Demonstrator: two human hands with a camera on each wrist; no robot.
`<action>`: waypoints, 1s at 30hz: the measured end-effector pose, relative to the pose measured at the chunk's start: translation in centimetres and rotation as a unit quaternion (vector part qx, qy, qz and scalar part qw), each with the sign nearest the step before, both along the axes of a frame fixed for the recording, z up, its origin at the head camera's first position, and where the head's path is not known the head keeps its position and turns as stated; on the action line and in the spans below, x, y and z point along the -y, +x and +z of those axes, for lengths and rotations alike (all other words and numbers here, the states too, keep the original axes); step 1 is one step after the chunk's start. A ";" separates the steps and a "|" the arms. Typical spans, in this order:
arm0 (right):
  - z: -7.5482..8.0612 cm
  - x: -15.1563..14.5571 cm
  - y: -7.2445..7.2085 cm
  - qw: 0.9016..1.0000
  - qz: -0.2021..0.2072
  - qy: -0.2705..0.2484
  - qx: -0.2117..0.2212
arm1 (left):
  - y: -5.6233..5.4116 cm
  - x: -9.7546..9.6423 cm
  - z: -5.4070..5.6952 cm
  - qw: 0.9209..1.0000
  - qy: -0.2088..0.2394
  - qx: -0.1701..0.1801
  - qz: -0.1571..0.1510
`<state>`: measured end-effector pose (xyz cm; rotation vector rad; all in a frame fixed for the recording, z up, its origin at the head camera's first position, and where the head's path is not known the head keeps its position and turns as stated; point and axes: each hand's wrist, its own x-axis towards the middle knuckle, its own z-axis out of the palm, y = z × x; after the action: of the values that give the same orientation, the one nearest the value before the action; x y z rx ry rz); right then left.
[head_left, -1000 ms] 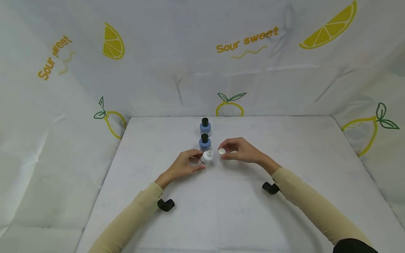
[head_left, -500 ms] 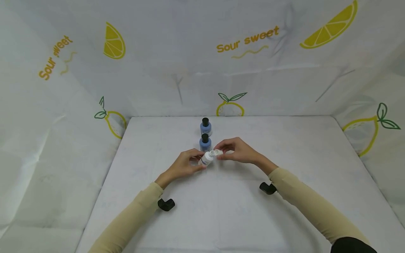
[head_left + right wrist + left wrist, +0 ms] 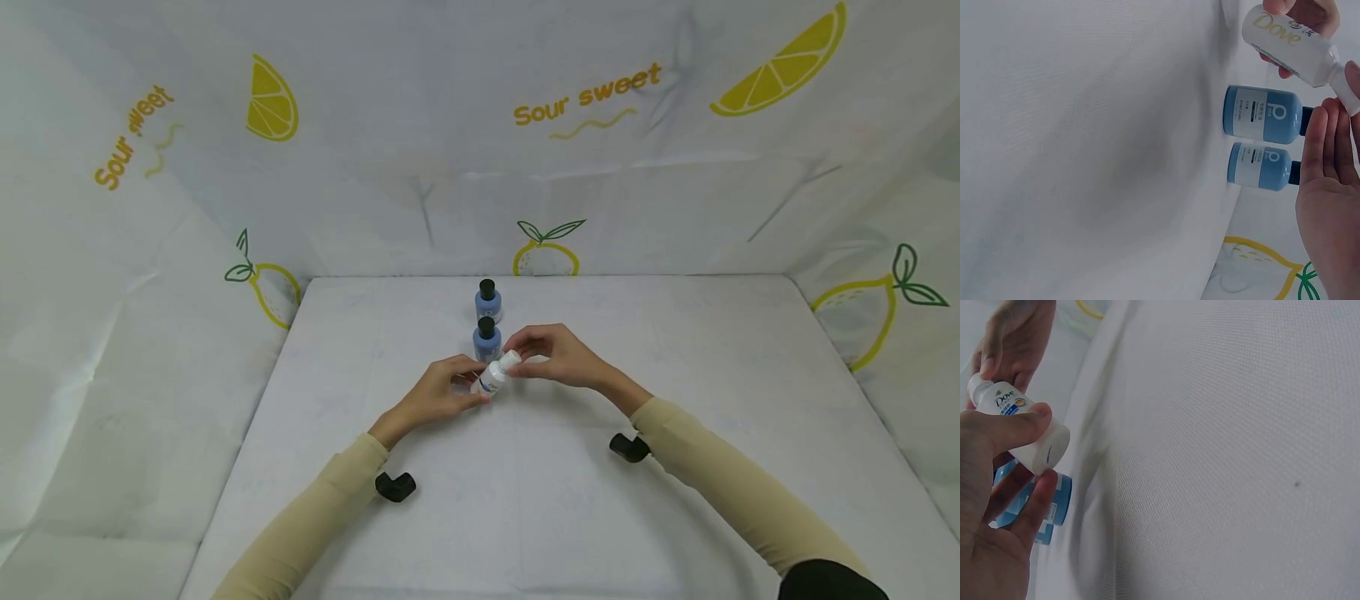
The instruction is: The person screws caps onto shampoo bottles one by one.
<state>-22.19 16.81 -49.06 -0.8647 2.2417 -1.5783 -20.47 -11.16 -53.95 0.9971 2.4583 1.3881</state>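
My left hand (image 3: pixel 444 388) grips a small white Dove bottle (image 3: pixel 491 379) round its body, thumb on one side and fingers on the other. The bottle tilts, its neck pointing up and to the right. At that neck my right hand (image 3: pixel 551 354) pinches the white cap (image 3: pixel 511 359), which sits over the mouth. In the right wrist view the Dove bottle (image 3: pixel 1288 47) has gold lettering, and the cap (image 3: pixel 1344 90) lies between thumb and fingers. The left wrist view shows the bottle's base (image 3: pixel 1052 450) facing the camera.
Just behind the hands stand two blue bottles with black caps, a nearer one (image 3: pixel 487 342) and a farther one (image 3: pixel 487 302), in line on the white-covered table (image 3: pixel 360 325). A white lemon-print cloth (image 3: pixel 420 108) rises at the back and sides.
My right hand has moved left, bringing the cap from beside the bottle onto its mouth. The left hand keeps its hold on the bottle; the blue bottles stay put.
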 end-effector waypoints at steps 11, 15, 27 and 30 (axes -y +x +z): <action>0.1 0.3 -0.1 1.000 0.016 -0.011 -0.002 | 0.0 0.1 0.0 1.000 -0.002 -0.002 -0.004; 0.2 0.4 -0.2 1.000 0.030 0.003 0.006 | 0.0 0.2 -0.1 1.000 -0.008 0.001 -0.004; -0.1 1.0 -0.3 0.999 -0.034 0.020 0.003 | -0.2 -0.1 0.1 1.000 -0.003 -0.005 -0.003; -0.4 1.1 -0.2 0.998 -0.052 0.020 -0.004 | -0.2 -0.3 0.2 1.000 -0.001 -0.006 -0.002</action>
<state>-22.37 15.73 -49.44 -0.7581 2.3504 -1.5706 -20.69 -10.86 -53.77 1.0120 2.4633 1.3834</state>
